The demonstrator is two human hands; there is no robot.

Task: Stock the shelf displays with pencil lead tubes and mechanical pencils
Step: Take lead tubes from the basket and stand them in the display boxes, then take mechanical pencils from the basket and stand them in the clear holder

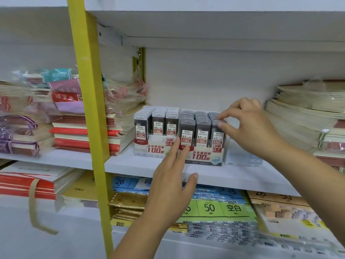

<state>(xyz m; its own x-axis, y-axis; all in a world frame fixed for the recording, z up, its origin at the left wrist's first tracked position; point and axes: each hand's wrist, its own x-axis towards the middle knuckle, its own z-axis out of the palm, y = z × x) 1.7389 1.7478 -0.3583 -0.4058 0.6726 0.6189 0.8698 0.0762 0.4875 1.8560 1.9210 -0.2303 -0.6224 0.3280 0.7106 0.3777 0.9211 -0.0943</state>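
The right hand pinches the cap of a dark grey plastic pencil lead tube in the right-hand row of the clear 0.7 display box on the white shelf, probably seating it. The left hand, fingers straight, braces the box front.

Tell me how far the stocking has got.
Done: the 0.5 box and 0.7 box stand on the shelf, rows looking full. In hand: the right hand pinches a lead tube in the 0.7 box's front right; the left hand touches its front. Left: mechanical pencils, none visible.
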